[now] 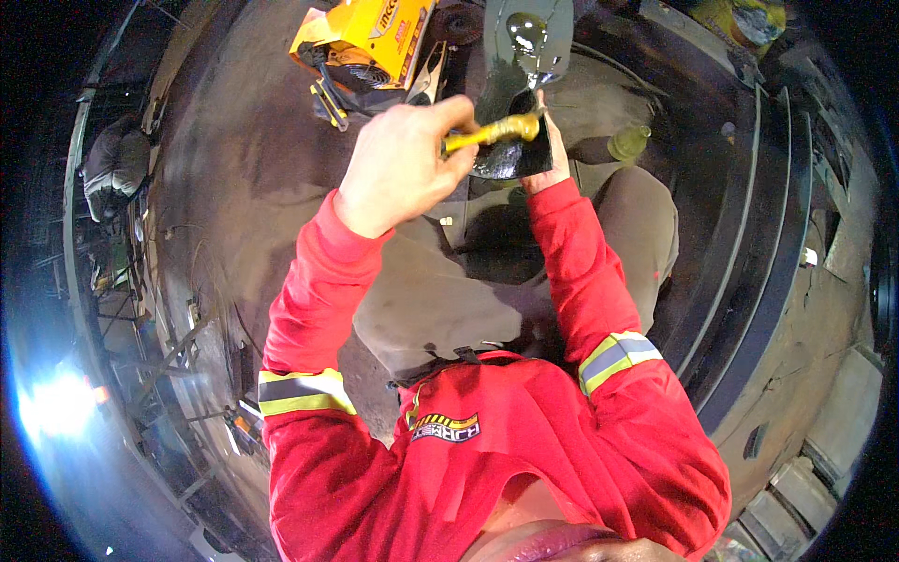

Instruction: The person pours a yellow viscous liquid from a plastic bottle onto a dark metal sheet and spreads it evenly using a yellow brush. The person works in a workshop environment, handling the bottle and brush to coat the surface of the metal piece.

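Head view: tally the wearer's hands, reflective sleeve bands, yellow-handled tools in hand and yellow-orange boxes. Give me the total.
Hands: 2, left hand and right hand
Reflective sleeve bands: 2
Yellow-handled tool: 1
Yellow-orange box: 1
Total: 6

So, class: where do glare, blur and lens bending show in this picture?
Head view: the bright light at lower left burns out to white; head view: the long metal bars at right look bowed; head view: the dark panel shows shiny highlights, and the yellow tool looks slightly blurred.
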Action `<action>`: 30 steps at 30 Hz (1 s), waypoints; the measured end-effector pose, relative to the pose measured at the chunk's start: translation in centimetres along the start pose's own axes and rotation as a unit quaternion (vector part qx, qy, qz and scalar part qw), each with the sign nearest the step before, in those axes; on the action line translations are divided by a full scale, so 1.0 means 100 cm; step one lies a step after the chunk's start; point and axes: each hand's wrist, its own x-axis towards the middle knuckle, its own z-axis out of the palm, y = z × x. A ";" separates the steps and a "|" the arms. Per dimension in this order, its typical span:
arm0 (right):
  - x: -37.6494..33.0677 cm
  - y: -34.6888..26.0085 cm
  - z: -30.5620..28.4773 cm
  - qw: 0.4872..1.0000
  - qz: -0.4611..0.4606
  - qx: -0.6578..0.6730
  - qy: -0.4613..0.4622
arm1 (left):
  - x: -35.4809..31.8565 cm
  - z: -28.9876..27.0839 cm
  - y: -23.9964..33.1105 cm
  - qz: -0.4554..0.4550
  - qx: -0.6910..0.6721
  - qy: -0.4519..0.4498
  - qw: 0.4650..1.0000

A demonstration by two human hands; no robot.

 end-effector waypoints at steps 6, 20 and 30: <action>-0.002 0.000 0.023 0.991 -0.050 -0.080 0.097 | -0.018 -0.065 -0.005 -0.111 0.015 -0.097 0.989; 0.006 0.000 0.013 0.999 -0.033 0.000 0.043 | -0.052 -0.062 -0.005 -0.173 0.079 -0.082 0.978; 0.008 0.005 0.008 0.997 -0.046 0.030 0.058 | -0.051 -0.044 -0.004 -0.146 0.120 -0.009 0.982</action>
